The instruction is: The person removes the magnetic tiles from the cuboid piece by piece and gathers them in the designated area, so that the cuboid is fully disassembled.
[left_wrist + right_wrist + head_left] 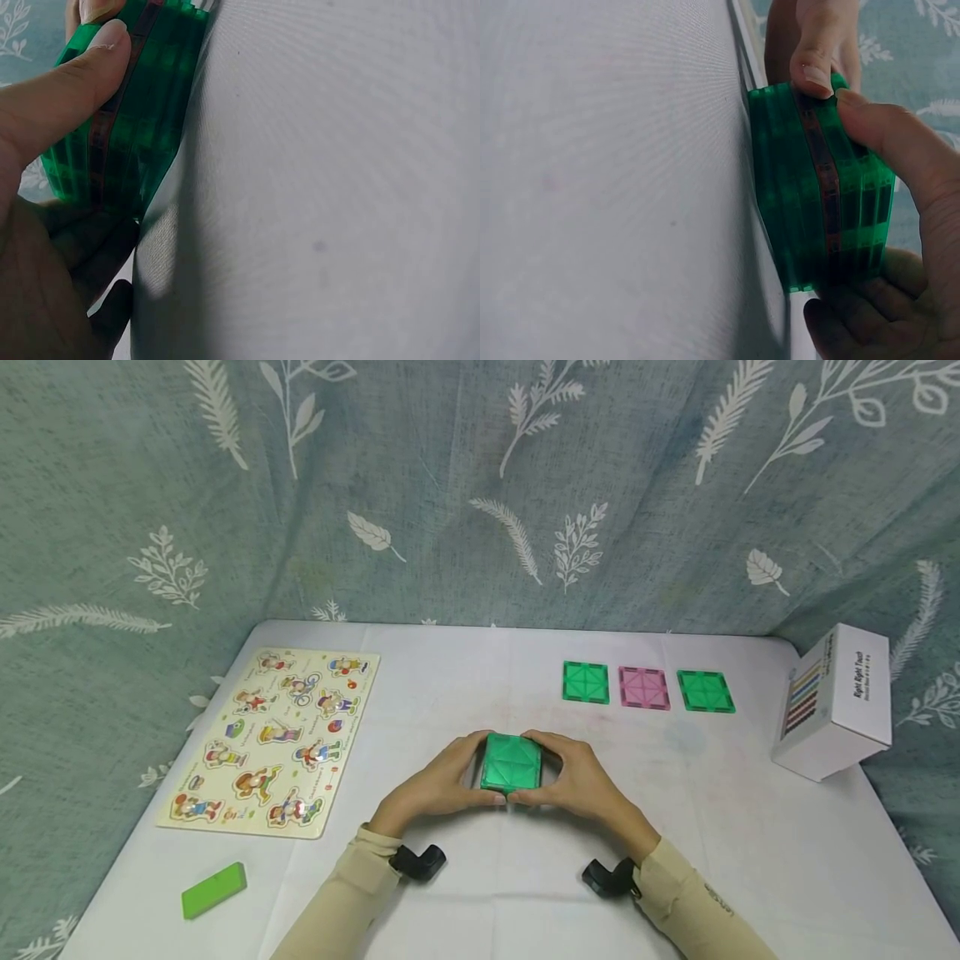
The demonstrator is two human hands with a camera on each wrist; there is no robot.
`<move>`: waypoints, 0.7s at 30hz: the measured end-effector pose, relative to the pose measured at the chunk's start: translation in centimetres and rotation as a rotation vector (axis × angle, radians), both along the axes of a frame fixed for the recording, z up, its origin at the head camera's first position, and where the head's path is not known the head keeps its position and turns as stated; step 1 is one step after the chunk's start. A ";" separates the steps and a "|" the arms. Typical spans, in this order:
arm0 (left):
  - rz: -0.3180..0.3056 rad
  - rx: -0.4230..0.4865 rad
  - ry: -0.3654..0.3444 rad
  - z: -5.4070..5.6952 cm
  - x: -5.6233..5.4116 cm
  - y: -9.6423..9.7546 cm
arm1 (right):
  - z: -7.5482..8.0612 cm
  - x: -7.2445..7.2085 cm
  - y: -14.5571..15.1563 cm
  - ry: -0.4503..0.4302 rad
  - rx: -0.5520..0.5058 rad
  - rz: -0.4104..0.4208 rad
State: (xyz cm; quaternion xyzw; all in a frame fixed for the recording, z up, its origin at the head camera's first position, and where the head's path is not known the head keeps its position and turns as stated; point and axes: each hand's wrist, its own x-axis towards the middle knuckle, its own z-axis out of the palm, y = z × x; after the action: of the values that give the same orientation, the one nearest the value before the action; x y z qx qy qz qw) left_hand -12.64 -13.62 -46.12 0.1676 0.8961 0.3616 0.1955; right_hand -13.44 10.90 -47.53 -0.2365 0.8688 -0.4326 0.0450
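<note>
Together, the left hand [438, 779] and right hand [587, 778] pinch opposite sides of a stack of green tiles [511, 763] with one reddish layer [827, 180]; it rests mid-counter [442, 689], nearer the person than a row of three flat tiles [644, 688].

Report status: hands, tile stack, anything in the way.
Left hand, right hand gripping green tile stack. Reddish layer showing among green. Three loose tiles farther back, not blocking.
</note>
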 end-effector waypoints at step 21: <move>-0.044 0.008 0.032 0.0 -0.2 -0.2 | 0.3 -0.1 -0.1 -0.011 -0.006 -0.005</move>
State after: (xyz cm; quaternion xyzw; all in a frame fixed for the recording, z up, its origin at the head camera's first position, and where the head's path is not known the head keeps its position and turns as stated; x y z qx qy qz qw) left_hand -12.85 -13.77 -46.12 0.1937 0.8938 0.3579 0.1886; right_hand -13.51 10.77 -47.25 -0.2321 0.8678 -0.4368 0.0479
